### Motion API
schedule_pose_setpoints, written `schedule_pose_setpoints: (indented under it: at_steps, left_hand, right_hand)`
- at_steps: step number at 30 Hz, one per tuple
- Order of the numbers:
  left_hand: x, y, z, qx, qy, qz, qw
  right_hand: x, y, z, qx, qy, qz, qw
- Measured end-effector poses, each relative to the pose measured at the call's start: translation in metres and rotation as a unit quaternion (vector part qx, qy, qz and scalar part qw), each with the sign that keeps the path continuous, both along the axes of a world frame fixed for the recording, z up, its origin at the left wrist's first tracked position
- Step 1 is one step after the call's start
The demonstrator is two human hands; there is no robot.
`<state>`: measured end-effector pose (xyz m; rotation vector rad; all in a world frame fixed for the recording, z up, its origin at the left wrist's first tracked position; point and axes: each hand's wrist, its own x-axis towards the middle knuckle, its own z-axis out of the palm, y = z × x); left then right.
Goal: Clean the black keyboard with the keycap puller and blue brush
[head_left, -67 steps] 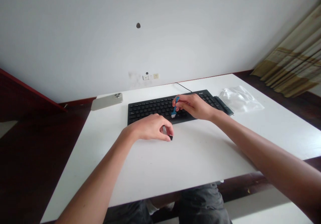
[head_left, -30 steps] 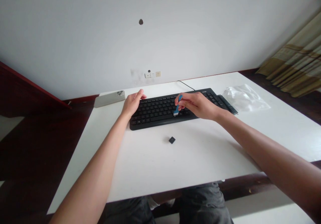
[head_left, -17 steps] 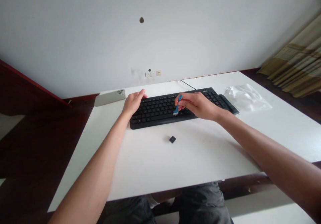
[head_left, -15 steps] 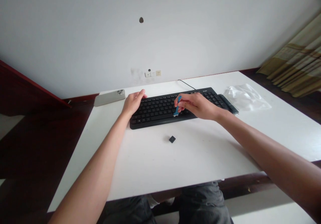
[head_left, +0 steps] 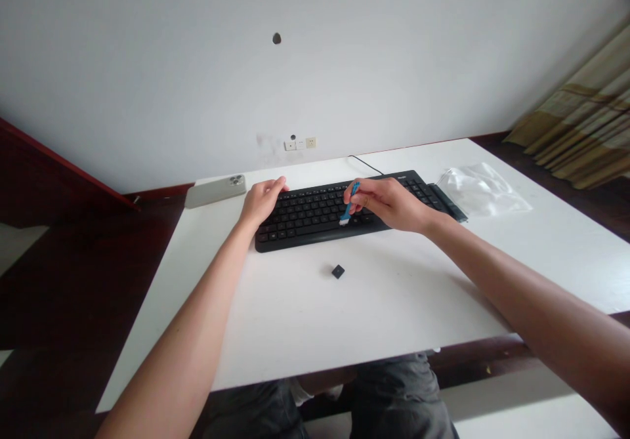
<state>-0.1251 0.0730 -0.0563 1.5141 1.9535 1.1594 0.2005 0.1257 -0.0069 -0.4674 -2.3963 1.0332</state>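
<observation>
The left hand (head_left: pixel 262 203), its opening and grip hidden, has moved to the left end of the keyboard (head_left: pixel 311 216), whose long axis parallels the far edge of the worktop (head_left: pixel 290 321), while the right hand (head_left: pixel 388 203), pinching the blue brush (head_left: pixel 347 212) bristles-down, is nearer the keycap (head_left: pixel 338 271) between keyboard and near edge.

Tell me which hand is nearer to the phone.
Left. The left hand is at the left end of the keyboard, just right of the phone. The right hand is farther right, over the keyboard, holding a blue brush.
</observation>
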Motion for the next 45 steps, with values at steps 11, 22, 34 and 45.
schedule_pose_setpoints:
  at_steps: [11,22,34,45]
  left_hand:
    - [0.0011,-0.0019,0.0012,-0.005,0.012,-0.004,1.000]
    - [0.0017,-0.0019,0.0019,-0.008,0.022,-0.008,1.000]
    - [0.0016,-0.0023,0.0012,-0.006,0.026,-0.004,1.000]
    - [0.0002,-0.0014,-0.0002,-0.002,0.035,-0.011,0.999]
  right_hand:
    - [-0.0005,-0.0021,0.0019,0.008,-0.015,-0.003,1.000]
    - [-0.0021,-0.0023,0.0002,0.016,0.008,-0.013,1.000]
    - [-0.0008,-0.0006,-0.0013,0.008,0.003,-0.009,1.000]
    - [-0.0008,0.0001,-0.0032,-0.001,-0.002,-0.006,1.000]
